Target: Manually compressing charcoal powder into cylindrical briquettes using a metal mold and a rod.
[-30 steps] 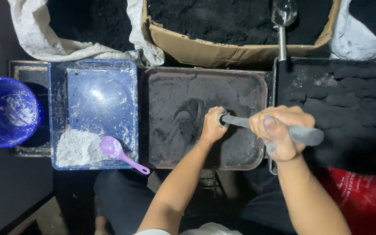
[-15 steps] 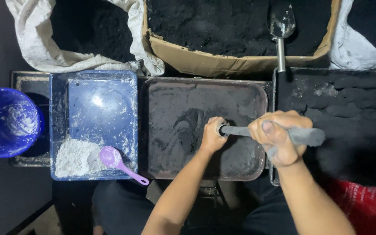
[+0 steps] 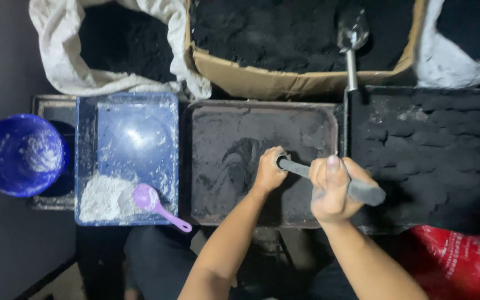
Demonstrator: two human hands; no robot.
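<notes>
A blue bowl (image 3: 22, 154) is seen at far left, beside a blue tray (image 3: 131, 119) holding white powder (image 3: 104, 197) and a purple scoop (image 3: 156, 204). Over the dark metal tray (image 3: 223, 119), the left hand (image 3: 269, 170) is clenched around the tip of a grey rod (image 3: 362, 191), whose shaft is grasped by the right hand (image 3: 333, 189).

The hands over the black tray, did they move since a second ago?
Hardly. The left hand stays closed at the tip of the grey rod, the right hand keeps gripping its middle, over the dark metal tray. The purple plastic scoop still lies in white powder.
</notes>
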